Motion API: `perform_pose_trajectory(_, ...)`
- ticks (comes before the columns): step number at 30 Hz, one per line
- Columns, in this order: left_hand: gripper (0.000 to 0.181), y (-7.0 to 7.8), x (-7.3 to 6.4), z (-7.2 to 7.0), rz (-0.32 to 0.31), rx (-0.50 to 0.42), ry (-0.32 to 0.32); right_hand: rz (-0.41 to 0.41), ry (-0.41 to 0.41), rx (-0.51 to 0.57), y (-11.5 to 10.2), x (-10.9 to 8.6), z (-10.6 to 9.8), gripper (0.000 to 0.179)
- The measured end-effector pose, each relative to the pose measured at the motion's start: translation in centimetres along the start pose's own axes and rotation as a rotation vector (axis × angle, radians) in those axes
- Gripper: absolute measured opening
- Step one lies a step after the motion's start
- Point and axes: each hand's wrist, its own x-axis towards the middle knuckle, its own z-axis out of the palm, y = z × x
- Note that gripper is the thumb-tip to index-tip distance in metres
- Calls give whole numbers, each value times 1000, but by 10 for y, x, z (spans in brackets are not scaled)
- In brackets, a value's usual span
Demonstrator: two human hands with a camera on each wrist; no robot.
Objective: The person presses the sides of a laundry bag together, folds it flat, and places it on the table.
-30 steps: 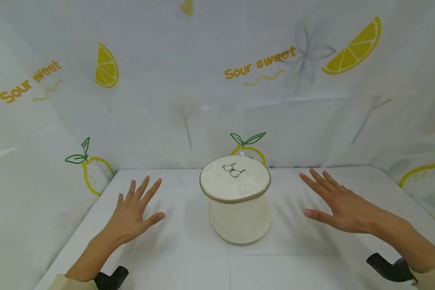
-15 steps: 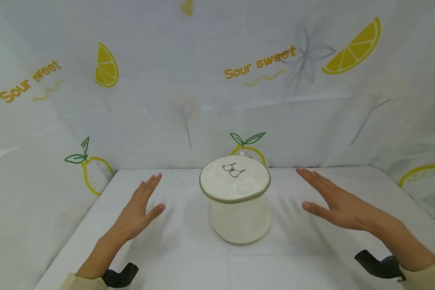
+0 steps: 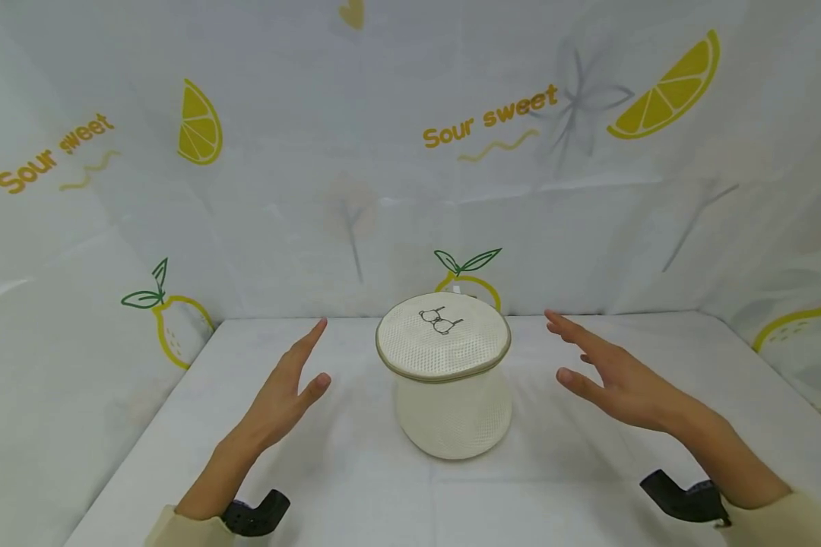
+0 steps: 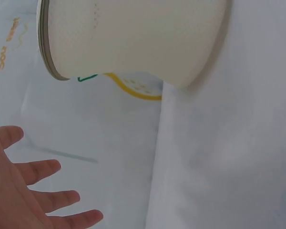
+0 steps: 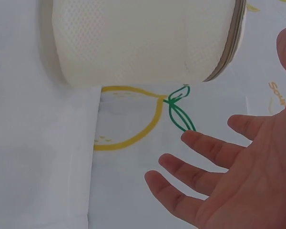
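Observation:
A cream mesh laundry bag [image 3: 454,418], round and standing upright, is at the middle of the table. Its flat round lid [image 3: 445,346] has a dark line drawing of a bear-like figure and a khaki zipper edge. To its left my left hand [image 3: 280,399] hovers with straight fingers, palm turned inward, apart from the bag. My right hand [image 3: 619,384] hovers on the other side, fingers extended and slightly bent, also apart from it. Both wrist views show the bag's mesh side [image 4: 133,38] beyond the spread fingers. Neither hand holds anything.
A white cloth covers the table [image 3: 356,501]. Behind it hangs a white curtain [image 3: 280,228] printed with lemons and the words "Sour sweet". Black camera mounts [image 3: 256,514] sit on both wrists, below cream sleeves.
Both hands have moved inward toward the bag, the left to the right and the right to the left. Their palms have turned to face each other. The bag has stayed in place.

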Motion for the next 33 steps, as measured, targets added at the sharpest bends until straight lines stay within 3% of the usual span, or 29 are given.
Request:
perform_pose_trajectory(8,76,12,13,13,-14,-157,4,-15,19,70,-6,8,10,67)
perform_pose_trajectory(21,80,27,33,41,-55,-264,12,-27,29,184,-12,19,27,68)
perform_pose_trajectory(33,78,39,39,57,-144,-412,-9,66,18,331,-20,27,43,67)
